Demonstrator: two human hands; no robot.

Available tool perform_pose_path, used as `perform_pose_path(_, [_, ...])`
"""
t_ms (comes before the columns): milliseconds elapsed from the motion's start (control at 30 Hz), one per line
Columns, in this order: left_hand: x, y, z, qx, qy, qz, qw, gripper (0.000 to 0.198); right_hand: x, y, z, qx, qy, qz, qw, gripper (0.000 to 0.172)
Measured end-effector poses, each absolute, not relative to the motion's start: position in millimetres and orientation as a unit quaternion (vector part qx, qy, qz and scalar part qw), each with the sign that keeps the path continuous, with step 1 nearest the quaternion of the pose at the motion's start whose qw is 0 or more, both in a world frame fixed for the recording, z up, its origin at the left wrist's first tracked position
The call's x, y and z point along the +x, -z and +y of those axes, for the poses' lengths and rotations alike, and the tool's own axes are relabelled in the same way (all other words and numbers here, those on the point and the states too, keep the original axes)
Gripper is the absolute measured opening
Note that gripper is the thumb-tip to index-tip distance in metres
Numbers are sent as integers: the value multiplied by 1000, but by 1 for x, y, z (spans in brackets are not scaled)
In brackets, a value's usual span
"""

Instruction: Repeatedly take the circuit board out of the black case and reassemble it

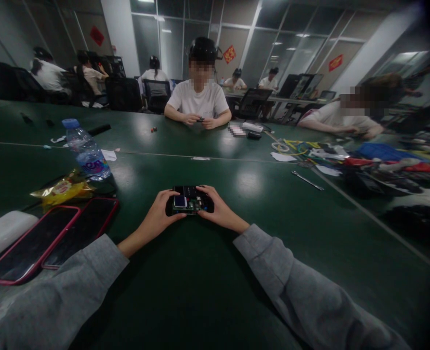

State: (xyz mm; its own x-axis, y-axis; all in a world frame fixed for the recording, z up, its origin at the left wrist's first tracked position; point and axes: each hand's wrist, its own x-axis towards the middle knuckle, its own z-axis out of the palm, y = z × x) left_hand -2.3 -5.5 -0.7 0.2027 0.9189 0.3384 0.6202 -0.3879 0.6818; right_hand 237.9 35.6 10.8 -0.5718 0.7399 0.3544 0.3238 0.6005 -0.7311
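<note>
Between my two hands is a small black electronic device (191, 206) with a bare green circuit board and a little square screen (180, 201) on its left part. My left hand (163, 209) grips its left end, thumb along the near edge and fingers over the far side. On the opposite end my right hand (218, 206) holds it the same way, its thumb near the board's lower right. The device is at or just above the dark green table (196, 282); I cannot tell whether it touches. Its underside is hidden.
To the left are a water bottle (87, 150), a yellow snack packet (65, 189), two red-edged phones (36, 243) and a white case-like object (5, 233). A wrench (307, 180) lies right, before tangled cables (295, 148). A person (198, 97) sits opposite, handling something small.
</note>
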Motion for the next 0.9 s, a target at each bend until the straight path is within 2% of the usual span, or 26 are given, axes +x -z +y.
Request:
perform_pose_path(600, [-3, 1, -5, 745, -382, 508, 203, 58, 239, -13, 36, -325, -326, -828, 321, 74])
perform_pose_path(767, [-4, 0, -6, 739, -383, 510, 217, 65, 239, -9, 38, -332, -376, -796, 339, 60])
perform_pose_path(900, [-5, -1, -6, 730, -386, 509, 243, 72, 241, -8, 38, -343, -420, -772, 332, 60])
